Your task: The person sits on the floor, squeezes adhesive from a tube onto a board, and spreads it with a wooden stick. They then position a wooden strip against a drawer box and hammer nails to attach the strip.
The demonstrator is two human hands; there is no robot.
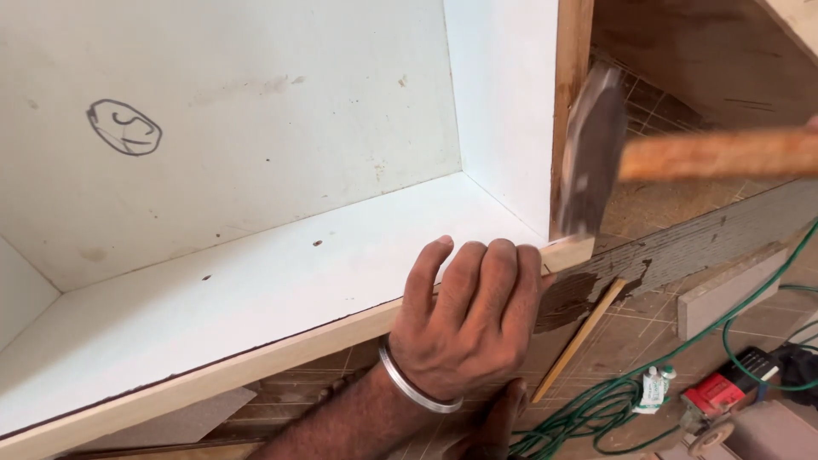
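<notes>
Fingers of left hand (467, 328) curl closed over white cabinet (256, 281) edge; tiled floor (630, 332) below

White cabinet panels (256, 281), pale wood edge strip (281, 345), green cable (682, 353), silver bangle (417, 390).

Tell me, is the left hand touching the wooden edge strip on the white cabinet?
Touching. The head view shows the left hand with fingers pressed over the wooden edge strip.
</notes>
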